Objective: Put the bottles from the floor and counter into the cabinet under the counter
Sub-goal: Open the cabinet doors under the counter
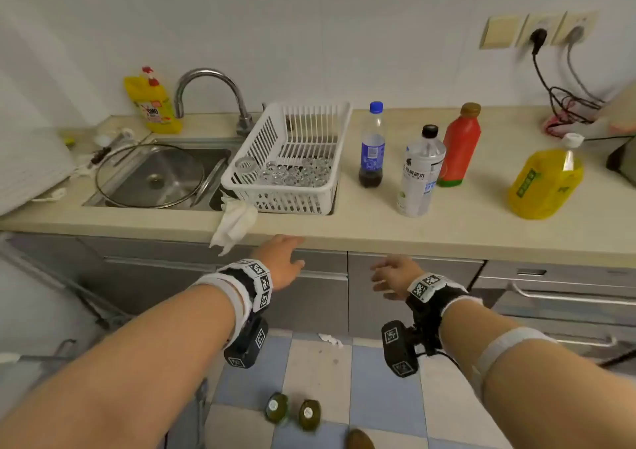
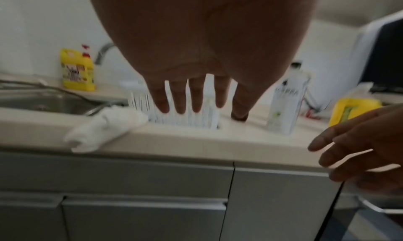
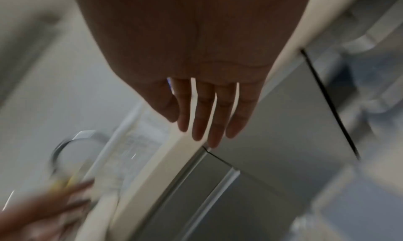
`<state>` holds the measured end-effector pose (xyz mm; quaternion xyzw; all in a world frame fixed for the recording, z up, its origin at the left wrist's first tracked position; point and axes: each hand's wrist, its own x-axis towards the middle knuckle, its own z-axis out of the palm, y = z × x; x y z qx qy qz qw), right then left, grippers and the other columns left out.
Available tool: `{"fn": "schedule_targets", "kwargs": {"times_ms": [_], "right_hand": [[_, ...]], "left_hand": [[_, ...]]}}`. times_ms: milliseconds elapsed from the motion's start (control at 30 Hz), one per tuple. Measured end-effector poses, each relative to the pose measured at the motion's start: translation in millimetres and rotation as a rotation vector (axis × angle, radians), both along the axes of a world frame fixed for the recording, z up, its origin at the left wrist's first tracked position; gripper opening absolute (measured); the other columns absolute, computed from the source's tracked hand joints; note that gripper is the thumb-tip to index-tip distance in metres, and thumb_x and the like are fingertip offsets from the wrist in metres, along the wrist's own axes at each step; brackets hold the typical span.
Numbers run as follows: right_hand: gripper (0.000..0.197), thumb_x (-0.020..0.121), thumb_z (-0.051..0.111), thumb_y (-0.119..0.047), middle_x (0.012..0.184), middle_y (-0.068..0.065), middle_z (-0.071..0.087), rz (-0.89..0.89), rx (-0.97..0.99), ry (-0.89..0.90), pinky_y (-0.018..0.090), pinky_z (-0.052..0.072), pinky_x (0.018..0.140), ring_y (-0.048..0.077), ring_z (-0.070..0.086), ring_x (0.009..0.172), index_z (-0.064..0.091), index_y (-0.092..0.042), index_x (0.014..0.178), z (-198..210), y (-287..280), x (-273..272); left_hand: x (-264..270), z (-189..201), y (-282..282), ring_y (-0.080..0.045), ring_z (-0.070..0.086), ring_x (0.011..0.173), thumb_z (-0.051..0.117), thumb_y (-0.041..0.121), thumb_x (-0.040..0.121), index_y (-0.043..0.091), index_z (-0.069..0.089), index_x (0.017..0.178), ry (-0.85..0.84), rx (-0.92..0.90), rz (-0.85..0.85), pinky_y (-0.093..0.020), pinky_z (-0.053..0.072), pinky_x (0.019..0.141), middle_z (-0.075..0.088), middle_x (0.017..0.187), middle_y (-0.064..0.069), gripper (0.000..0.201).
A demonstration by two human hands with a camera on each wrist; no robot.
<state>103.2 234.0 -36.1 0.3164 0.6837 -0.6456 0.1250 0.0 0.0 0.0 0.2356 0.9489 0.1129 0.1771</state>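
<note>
Several bottles stand on the counter (image 1: 344, 228): a blue-capped cola bottle (image 1: 372, 146), a clear black-capped bottle (image 1: 419, 173), a red bottle (image 1: 459, 146) and a yellow oil jug (image 1: 547, 180). Two green bottles (image 1: 277, 408) (image 1: 309, 414) stand on the tiled floor below. The grey cabinet doors (image 1: 406, 297) under the counter are closed. My left hand (image 1: 282, 263) hangs open in front of the counter edge. My right hand (image 1: 392, 276), fingers straight, is before the right door and holds nothing.
A white dish rack (image 1: 292, 166) with glasses sits beside the sink (image 1: 161, 176), a white cloth (image 1: 234, 225) draped over the counter edge. A yellow detergent bottle (image 1: 155, 104) stands behind the tap. Cables (image 1: 564, 104) hang from wall sockets; an oven handle (image 1: 568, 297) is at right.
</note>
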Motion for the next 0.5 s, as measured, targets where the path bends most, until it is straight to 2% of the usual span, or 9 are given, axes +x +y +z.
{"fn": "schedule_targets", "kwargs": {"times_ms": [67, 133, 233, 300, 333, 400, 433, 500], "right_hand": [[0.021, 0.097, 0.05, -0.007, 0.102, 0.014, 0.067, -0.197, -0.171, -0.019, 0.041, 0.054, 0.082, 0.029, 0.067, 0.09, 0.063, -0.006, 0.112, -31, 13, -20], [0.022, 0.097, 0.049, -0.009, 0.107, 0.016, 0.068, -0.305, -0.319, -0.075, 0.042, 0.055, 0.086, 0.03, 0.068, 0.097, 0.061, -0.002, 0.114, -58, 21, -34], [0.025, 0.097, 0.048, -0.01, 0.121, 0.021, 0.065, -0.408, -0.515, -0.114, 0.041, 0.056, 0.086, 0.031, 0.066, 0.108, 0.062, 0.002, 0.113, -87, 29, -66], [0.026, 0.095, 0.049, -0.009, 0.133, 0.018, 0.059, -0.429, -0.603, -0.131, 0.04, 0.056, 0.082, 0.033, 0.062, 0.114, 0.062, 0.0, 0.117, -98, 30, -85], [0.023, 0.095, 0.048, -0.008, 0.142, 0.016, 0.054, -0.435, -0.658, -0.121, 0.04, 0.056, 0.085, 0.034, 0.06, 0.119, 0.061, -0.002, 0.112, -101, 30, -93], [0.015, 0.094, 0.043, -0.003, 0.149, 0.015, 0.047, -0.488, -0.782, -0.085, 0.042, 0.048, 0.103, 0.036, 0.053, 0.13, 0.058, -0.006, 0.094, -110, 31, -106], [0.018, 0.093, 0.041, 0.0, 0.145, 0.016, 0.051, -0.519, -0.816, -0.076, 0.042, 0.044, 0.108, 0.035, 0.054, 0.129, 0.056, -0.007, 0.089, -113, 31, -110], [0.021, 0.091, 0.039, 0.004, 0.134, 0.019, 0.061, -0.547, -0.838, -0.061, 0.043, 0.043, 0.108, 0.031, 0.06, 0.123, 0.054, -0.008, 0.085, -119, 29, -114]], "left_hand": [[-22, -19, 17, -0.029, 0.013, 0.156, 0.048, 0.043, 0.1, 0.037, 0.017, 0.159, 0.01, -0.084, -0.013, -0.052, 0.018, 0.124, 0.013, 0.169, -0.005, 0.067], [-38, -42, 30, -0.03, -0.003, 0.157, 0.043, 0.049, 0.101, 0.04, 0.005, 0.159, 0.039, -0.19, -0.047, -0.054, 0.01, 0.123, -0.003, 0.17, -0.005, 0.071], [-61, -73, 46, -0.03, -0.014, 0.155, 0.028, 0.061, 0.1, 0.044, -0.009, 0.157, 0.04, -0.269, -0.095, -0.053, 0.002, 0.123, -0.018, 0.168, -0.005, 0.07], [-65, -92, 49, -0.029, -0.021, 0.154, 0.016, 0.069, 0.097, 0.047, -0.018, 0.154, 0.049, -0.28, -0.105, -0.054, -0.003, 0.124, -0.025, 0.166, -0.005, 0.07], [-65, -101, 49, -0.028, -0.025, 0.152, 0.012, 0.072, 0.095, 0.048, -0.022, 0.152, 0.055, -0.282, -0.105, -0.056, -0.004, 0.124, -0.029, 0.165, -0.004, 0.071], [-62, -115, 49, -0.026, -0.032, 0.15, 0.011, 0.074, 0.093, 0.05, -0.026, 0.149, 0.065, -0.251, -0.08, -0.059, -0.003, 0.123, -0.034, 0.163, -0.002, 0.072], [-62, -119, 49, -0.026, -0.035, 0.149, 0.013, 0.074, 0.093, 0.05, -0.027, 0.149, 0.063, -0.24, -0.068, -0.061, -0.003, 0.122, -0.036, 0.162, -0.001, 0.073], [-63, -122, 48, -0.026, -0.038, 0.147, 0.016, 0.073, 0.093, 0.05, -0.028, 0.148, 0.05, -0.227, -0.063, -0.065, -0.002, 0.12, -0.04, 0.16, 0.0, 0.074]]}}
